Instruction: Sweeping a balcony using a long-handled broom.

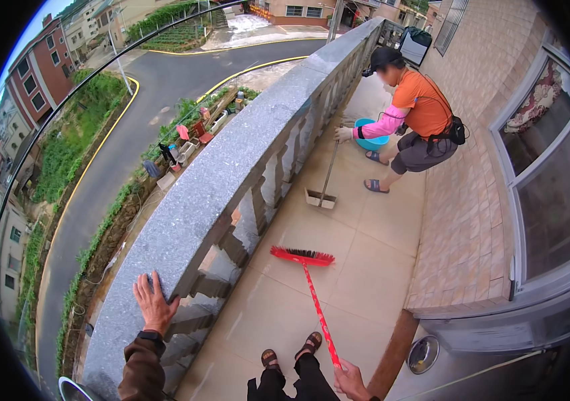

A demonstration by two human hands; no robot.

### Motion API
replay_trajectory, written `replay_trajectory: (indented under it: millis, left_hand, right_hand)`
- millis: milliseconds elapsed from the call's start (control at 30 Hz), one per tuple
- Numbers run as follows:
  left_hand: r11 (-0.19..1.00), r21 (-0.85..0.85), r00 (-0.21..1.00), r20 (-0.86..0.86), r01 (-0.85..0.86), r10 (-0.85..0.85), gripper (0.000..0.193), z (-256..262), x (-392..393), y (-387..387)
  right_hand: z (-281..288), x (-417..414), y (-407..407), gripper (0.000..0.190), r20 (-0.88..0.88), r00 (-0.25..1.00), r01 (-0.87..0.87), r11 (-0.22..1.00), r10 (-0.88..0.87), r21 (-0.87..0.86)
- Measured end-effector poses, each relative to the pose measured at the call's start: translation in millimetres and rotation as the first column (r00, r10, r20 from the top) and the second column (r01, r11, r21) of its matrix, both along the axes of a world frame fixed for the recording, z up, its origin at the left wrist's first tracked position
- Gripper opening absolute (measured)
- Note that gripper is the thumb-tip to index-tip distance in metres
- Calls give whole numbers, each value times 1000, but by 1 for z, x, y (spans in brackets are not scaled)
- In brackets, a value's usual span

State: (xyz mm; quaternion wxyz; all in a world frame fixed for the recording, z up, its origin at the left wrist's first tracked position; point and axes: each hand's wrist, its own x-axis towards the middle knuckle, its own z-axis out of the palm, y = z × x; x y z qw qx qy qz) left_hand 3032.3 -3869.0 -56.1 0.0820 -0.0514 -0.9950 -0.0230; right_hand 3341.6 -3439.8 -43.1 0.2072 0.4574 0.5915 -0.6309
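Observation:
My left hand [154, 303] rests with spread fingers on the grey granite top of the balcony balustrade [225, 165]. In my right hand [349, 379] is the upper end of a red patterned broom handle [320, 311]. The red broom head [303, 256], with red and dark bristles, lies out ahead of my feet on the tiled floor [315, 295]. Farther along, a person in an orange shirt [423, 103] bends forward with a gloved hand on a long-handled dustpan [321, 198], its pan down on the floor.
A blue basin [371, 135] stands behind the person's arm. Along the right runs a tiled wall [465, 220] with a framed window [545, 165]. Near the doorway sits a metal bowl [423, 354]. Beyond the balustrade, a road [109, 185] lies well below.

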Motion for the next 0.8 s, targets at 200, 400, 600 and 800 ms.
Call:
replay_trajectory:
  millis: [200,400,600,800]
  left_hand:
    - [999,30,999,-12,35,-35,100,-3,-7,15]
    - [998,48,999,-22,41,-40,99,-8,-9,14]
    - [1000,28,1000,-16,8,-7,99,1,-1,2]
    - [1000,11,1000,-18,16,-15,99,-3,-2,5]
  right_hand:
    - [-134,-152,52,42,-216,975,5,964,54,264]
    - [-138,-148,90,37,-284,946,-3,880,156,476]
    - [-28,-4,27,45,-182,977,-66,973,108,223]
    - [-2,15,-3,41,-14,1000,1,1000,-1,5]
